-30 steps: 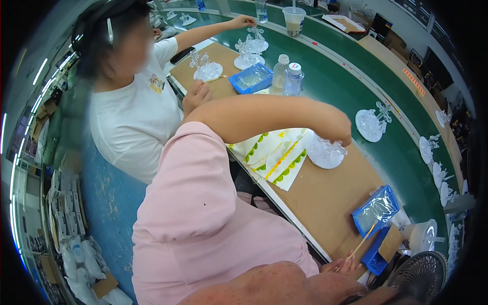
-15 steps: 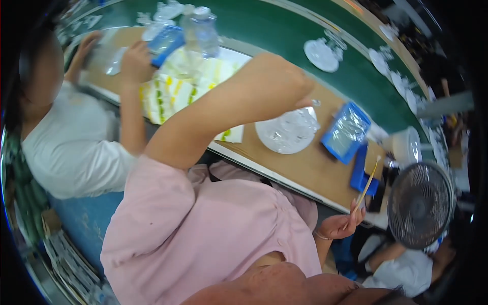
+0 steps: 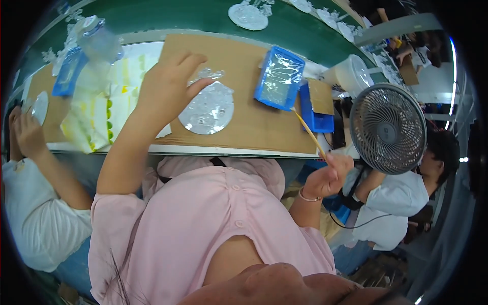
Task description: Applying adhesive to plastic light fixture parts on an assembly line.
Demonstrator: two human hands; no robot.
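Note:
My left hand [image 3: 165, 89] rests on the brown cardboard work surface [image 3: 244, 127], its fingers touching the upper left edge of a round clear plastic disc [image 3: 207, 108] that lies flat there. My right hand [image 3: 330, 175] is low at the bench's right front corner and grips a thin wooden stick [image 3: 308, 133]. The stick points up toward a blue tray [image 3: 280, 78] lined with clear film. A second blue tray [image 3: 314, 109] with a cardboard piece sits just right of it.
A grey desk fan [image 3: 387, 128] stands at the right. A white round container [image 3: 352, 74] is behind the trays. Yellow-green striped packets [image 3: 99, 109] and clear bottles [image 3: 99, 38] lie at left. Co-workers in white sit at left [image 3: 30, 137] and right [image 3: 396, 198]. A green conveyor [image 3: 203, 18] carries more discs.
The view has swung right and down. My left hand stays at the clear disc; my right hand with the stick has come up beside the fan.

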